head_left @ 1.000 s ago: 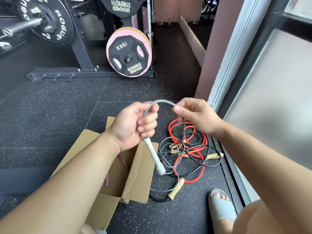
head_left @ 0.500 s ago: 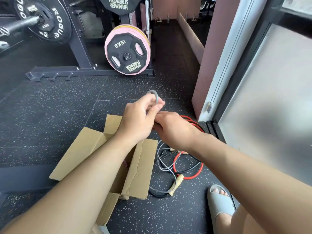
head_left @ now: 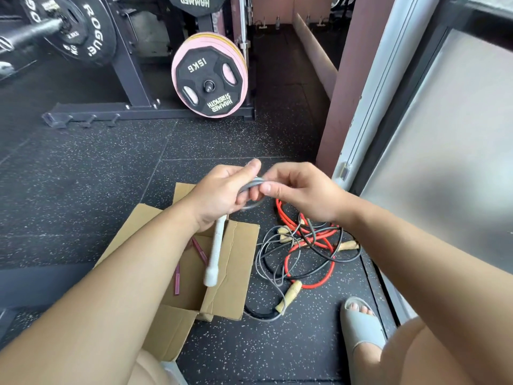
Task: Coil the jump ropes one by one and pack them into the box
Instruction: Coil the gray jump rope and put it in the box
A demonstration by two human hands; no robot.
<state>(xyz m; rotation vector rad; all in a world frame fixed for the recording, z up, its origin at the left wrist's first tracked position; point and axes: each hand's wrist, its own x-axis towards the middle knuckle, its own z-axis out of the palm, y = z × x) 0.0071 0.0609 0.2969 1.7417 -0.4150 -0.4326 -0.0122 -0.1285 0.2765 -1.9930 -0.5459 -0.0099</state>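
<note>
grey rope's white handle (head_left: pixel 216 252) hanging downward

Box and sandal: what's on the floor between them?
Head view: a wooden handle, loose grey cord and a loop of the red rope lie between the box and the sandal.

Item, my left hand (head_left: pixel 222 193): raised at centre, thumb uppermost, fingers curled round a small coil of rope (head_left: pixel 254 181). Item, my right hand (head_left: pixel 302 190): just beside it, knuckles up, thumb and forefinger pinching the same coil. Item, left forearm (head_left: pixel 125 287): bare, reaching in from lower left. Item, right forearm (head_left: pixel 416 259): bare, reaching in from lower right.
</note>
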